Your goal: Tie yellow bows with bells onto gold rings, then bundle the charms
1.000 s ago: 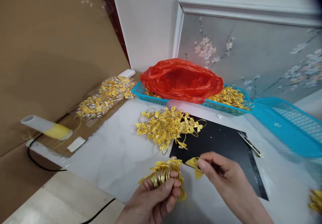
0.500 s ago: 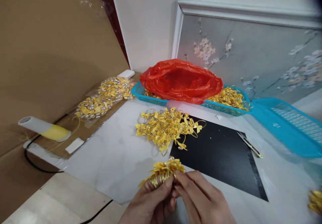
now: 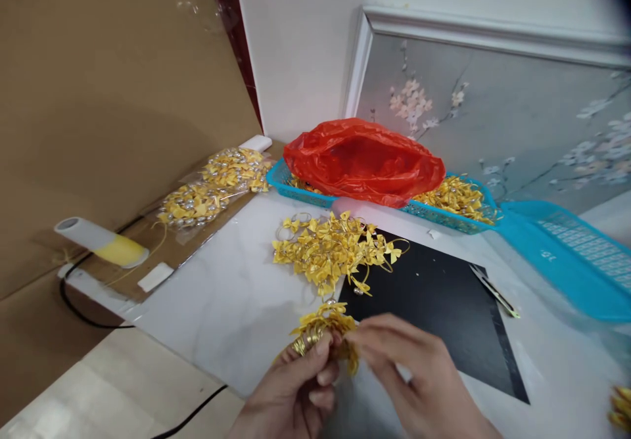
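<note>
In my left hand (image 3: 300, 386) is a bunch of yellow bow hair ties (image 3: 325, 324), their gold elastic loops gathered between thumb and fingers. The bows fan out over the top, and a pearl bead shows at the far side. My right hand (image 3: 414, 367) is at the bunch's right edge, thumb and forefinger closed together and slightly blurred; what is between those fingertips is hidden. Just beyond both hands lies a loose pile of the same yellow bow ties (image 3: 335, 252), partly on a black mat (image 3: 434, 314).
Behind the pile, a blue basket (image 3: 300, 194) holds more bows and a red plastic bag (image 3: 365, 163). Scissors (image 3: 494, 291) rest on the mat's right edge. At left are bagged pearl bows (image 3: 197, 202) and a white-yellow cylinder (image 3: 101, 242). A blue lid-like tray (image 3: 557, 255) stands right.
My right hand has shifted slightly right, its fingertips drawn a little away from my left thumb. The bunch has turned in my left hand, and the whole view has shifted a little.
</note>
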Tool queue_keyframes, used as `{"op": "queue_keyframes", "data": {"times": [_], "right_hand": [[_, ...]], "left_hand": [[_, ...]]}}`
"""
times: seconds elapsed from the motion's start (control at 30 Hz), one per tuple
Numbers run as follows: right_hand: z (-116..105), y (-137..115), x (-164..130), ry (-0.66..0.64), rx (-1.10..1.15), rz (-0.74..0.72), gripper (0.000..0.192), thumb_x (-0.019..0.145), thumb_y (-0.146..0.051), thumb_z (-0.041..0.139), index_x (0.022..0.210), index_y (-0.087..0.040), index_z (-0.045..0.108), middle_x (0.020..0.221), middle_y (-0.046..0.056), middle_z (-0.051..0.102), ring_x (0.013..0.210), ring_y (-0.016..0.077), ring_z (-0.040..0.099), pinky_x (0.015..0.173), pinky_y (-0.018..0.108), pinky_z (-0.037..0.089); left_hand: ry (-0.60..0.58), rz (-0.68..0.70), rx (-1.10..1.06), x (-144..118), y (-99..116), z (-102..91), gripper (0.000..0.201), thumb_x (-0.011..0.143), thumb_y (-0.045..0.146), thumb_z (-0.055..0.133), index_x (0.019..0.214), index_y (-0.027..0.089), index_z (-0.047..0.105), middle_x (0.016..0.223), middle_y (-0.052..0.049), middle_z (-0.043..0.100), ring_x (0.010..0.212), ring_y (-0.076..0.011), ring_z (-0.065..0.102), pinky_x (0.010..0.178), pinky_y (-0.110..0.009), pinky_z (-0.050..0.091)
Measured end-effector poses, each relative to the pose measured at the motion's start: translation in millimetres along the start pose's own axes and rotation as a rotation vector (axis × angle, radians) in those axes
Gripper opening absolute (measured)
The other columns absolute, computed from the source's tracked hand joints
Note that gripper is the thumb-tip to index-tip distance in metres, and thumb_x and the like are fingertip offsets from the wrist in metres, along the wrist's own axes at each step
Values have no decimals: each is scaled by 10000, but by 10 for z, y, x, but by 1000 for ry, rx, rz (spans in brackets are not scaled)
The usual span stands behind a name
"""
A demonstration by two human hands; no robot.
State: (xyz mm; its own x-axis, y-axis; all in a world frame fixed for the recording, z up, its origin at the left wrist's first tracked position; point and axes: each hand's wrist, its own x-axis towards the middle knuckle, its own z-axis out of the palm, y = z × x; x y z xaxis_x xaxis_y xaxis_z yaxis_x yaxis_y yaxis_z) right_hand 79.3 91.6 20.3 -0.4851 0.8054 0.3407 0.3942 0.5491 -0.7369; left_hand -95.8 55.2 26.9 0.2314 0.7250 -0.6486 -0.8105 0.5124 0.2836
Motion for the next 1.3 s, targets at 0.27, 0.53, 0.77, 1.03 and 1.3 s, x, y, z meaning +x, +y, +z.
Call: {"op": "queue_keyframes", "data": {"times": [0.27, 0.53, 0.77, 1.03, 1.3], "right_hand": [[-72, 698, 452, 31, -204, 502, 232, 939, -311, 565, 798, -148, 652, 629, -26, 611, 545, 109, 568, 590, 263, 490], [-39, 671, 401, -2, -38, 519, 244, 913, -323, 565, 755, -144, 615, 634, -30, 560, 564, 99, 523, 554, 233, 439], [-283, 330, 216, -48, 162, 443, 217, 833, -374, 566, 740, -180, 535, 638, -37, 479, 564, 103, 439, 505, 216, 370], [-181, 16, 263, 13, 144, 415, 192, 885, -320, 545, 746, -187, 539, 631, -38, 487, 544, 97, 427, 492, 204, 353], [255, -139, -39, 117, -138, -13, 245, 910, -130, 454, 929, -213, 683, 878, 52, 631, 630, 113, 614, 584, 202, 522]], "left_hand": [[-59, -17, -100, -83, 37, -49, 183, 631, 58, 855, 760, 15, 731, 737, -31, 633, 489, 8, 483, 423, -73, 405], [-53, -47, -85, -102, 59, -67, 151, 654, 85, 845, 716, 29, 721, 677, -19, 609, 514, -24, 536, 431, -84, 435], [-45, -108, -31, -44, 25, -13, 97, 752, 114, 765, 731, 39, 709, 741, -42, 632, 513, -31, 536, 435, -95, 445], [-12, -74, 36, -28, -34, 36, 111, 744, 132, 778, 782, 39, 730, 787, -57, 664, 567, -56, 585, 470, -103, 486], [3, -11, 49, -3, -59, -7, 187, 719, 189, 815, 859, 83, 751, 706, -38, 677, 591, -87, 617, 513, -140, 510]]}}
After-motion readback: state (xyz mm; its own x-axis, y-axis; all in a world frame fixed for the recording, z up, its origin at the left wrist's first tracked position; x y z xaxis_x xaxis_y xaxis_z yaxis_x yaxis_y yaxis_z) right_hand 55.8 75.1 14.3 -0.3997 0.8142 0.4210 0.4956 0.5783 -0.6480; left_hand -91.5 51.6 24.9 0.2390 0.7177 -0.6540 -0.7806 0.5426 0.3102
